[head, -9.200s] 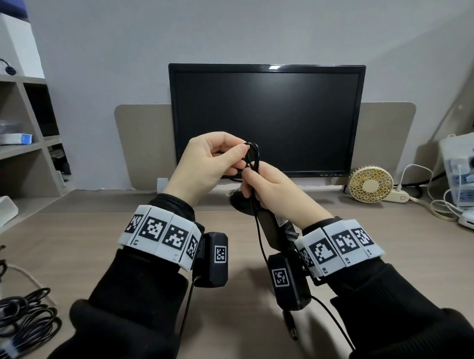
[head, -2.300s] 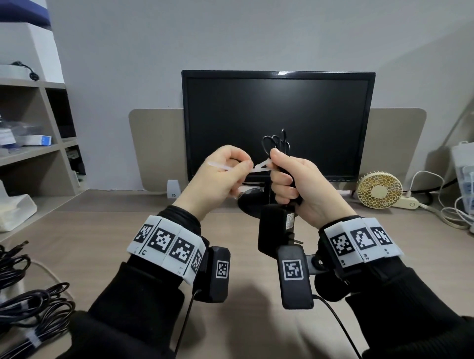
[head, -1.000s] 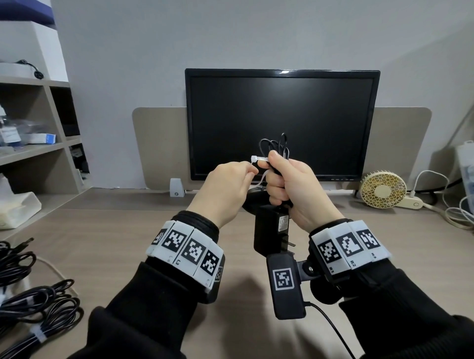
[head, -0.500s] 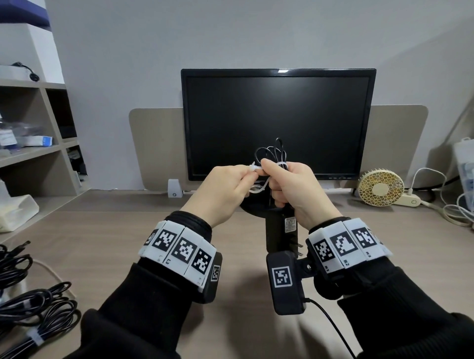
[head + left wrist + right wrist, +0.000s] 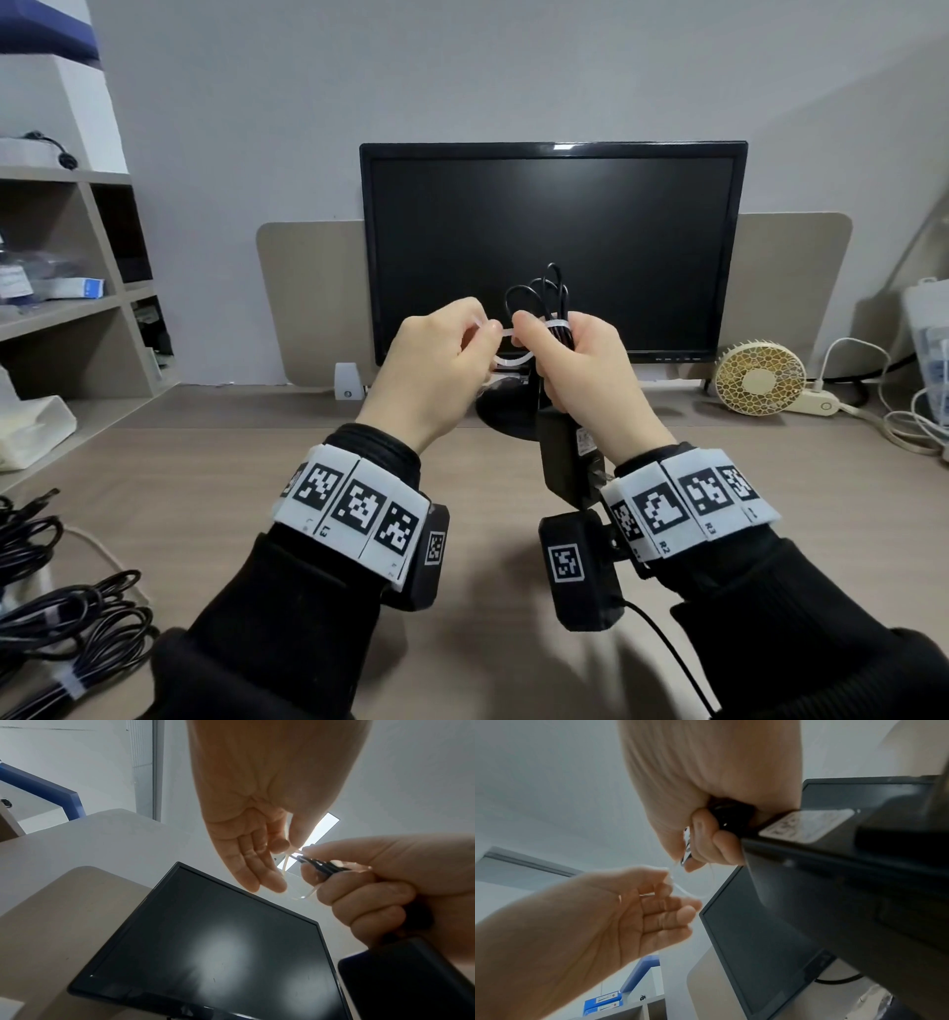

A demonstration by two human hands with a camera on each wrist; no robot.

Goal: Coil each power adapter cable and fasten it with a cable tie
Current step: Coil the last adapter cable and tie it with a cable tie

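Observation:
My right hand (image 5: 575, 370) grips a coiled black cable (image 5: 549, 298) in front of the monitor, its loops sticking up above my fist. The black power adapter (image 5: 567, 462) hangs below the same fist. A white cable tie (image 5: 554, 325) wraps around the coil, and its loose end loops down toward my left hand (image 5: 441, 370), which pinches the tie's tail (image 5: 289, 852) between thumb and forefinger. In the right wrist view the adapter (image 5: 847, 882) fills the right side and the tie (image 5: 693, 892) arcs between both hands.
A black monitor (image 5: 552, 252) stands right behind the hands. Several bundled black cables (image 5: 61, 632) lie at the desk's left front edge. A small fan (image 5: 760, 377) and white cords (image 5: 919, 426) sit at the back right; shelves (image 5: 67, 288) stand on the left.
The left hand has drawn slightly left with the tie's tail, and the tie now lies around the coil. The right hand has kept the coil and adapter steady.

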